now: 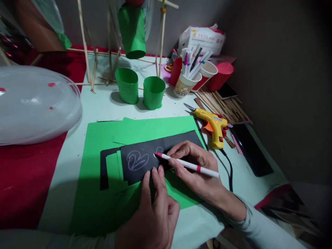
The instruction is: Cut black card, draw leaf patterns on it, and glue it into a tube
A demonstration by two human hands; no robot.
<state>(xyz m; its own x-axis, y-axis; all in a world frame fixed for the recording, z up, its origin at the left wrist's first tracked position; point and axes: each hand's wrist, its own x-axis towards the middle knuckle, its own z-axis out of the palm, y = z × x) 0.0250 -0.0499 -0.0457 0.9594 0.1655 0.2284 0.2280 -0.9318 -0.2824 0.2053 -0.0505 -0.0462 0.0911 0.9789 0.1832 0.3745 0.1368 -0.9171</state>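
Observation:
My right hand (194,166) pinches a white marker pen (190,164) with a red tip. The tip rests on a strip of black paper (140,148). A pale, looping outline (137,160) shows on the strip's left part, with a second pale curve partly hidden near the pen tip. My left hand (158,204) lies with stretched fingertips on the strip's lower edge and holds nothing. Under the strip are more black and green pieces on a large green sheet (103,133).
Two green paper cups (154,93) stand behind the sheet, near a stick frame (85,52). A yellow glue gun (214,126), a black phone (251,148) and a bundle of sticks (220,103) lie to the right. A cup of markers (186,84) stands behind; a clear balloon (36,103) is left.

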